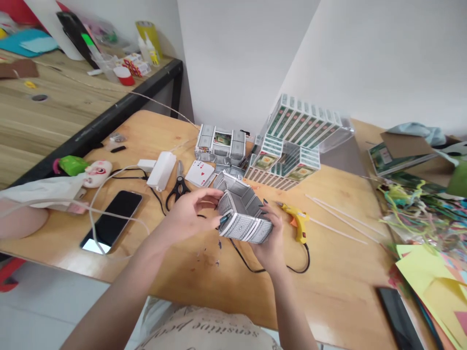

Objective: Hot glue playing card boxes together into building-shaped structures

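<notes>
Two bare hands are holding an open, thin-walled box of grey-patterned cards [245, 228] at a tilt over a wooden table [335, 287]. The left hand [195, 214] is pinching one end wall between thumb and fingers; the right hand [270, 240] is grasping the opposite end, fingertips hooking over the rim. Uneven squeezing could be bowing those walls or splitting a corner seam. A yellow glue gun [301, 224] is lying just beside the right hand, its nozzle pointing toward the fingers; whether it is heating, the view is not showing, but a sideways slip could be risking a burn. Its black cord [309, 260] is looping under the hands, where a snagging wrist could be dragging the gun. Behind the box, a top-heavy stack of playing-card packs [292, 127] is standing near, and a forward bump could be toppling it.
</notes>
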`<state>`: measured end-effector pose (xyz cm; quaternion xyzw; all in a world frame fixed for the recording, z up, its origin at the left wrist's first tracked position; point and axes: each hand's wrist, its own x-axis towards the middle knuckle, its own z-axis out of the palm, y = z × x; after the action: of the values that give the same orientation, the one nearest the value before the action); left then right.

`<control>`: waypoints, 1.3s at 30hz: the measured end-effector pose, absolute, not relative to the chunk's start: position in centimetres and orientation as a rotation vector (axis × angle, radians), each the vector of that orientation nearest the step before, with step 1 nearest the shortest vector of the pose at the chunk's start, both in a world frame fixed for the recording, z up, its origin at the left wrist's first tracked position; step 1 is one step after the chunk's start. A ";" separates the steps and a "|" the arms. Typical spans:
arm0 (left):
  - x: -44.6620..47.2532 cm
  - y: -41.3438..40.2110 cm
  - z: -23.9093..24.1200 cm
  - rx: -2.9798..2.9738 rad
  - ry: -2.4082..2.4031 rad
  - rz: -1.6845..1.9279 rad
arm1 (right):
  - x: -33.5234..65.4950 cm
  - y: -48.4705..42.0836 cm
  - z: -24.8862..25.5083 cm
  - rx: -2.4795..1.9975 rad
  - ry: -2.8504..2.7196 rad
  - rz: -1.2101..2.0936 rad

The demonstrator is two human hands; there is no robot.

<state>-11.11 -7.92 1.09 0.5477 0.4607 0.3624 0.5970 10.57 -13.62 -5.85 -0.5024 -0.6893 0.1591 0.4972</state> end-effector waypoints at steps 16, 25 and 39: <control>-8.8 -9.8 0.3 1.884 1.100 0.746 | 8.3 -16.5 -3.2 -1.379 -1.520 0.971; -8.6 -9.9 0.2 2.013 1.081 0.844 | 8.9 -15.2 -2.3 -1.240 -1.209 1.235; -7.9 -10.1 -0.1 2.073 1.138 0.847 | 7.8 -14.8 -2.9 -1.319 -1.038 1.083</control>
<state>-7.89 -10.09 -0.11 0.7846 0.4309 0.3207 0.3096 7.84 -14.84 -2.91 -0.5552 -0.4369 0.4560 0.5412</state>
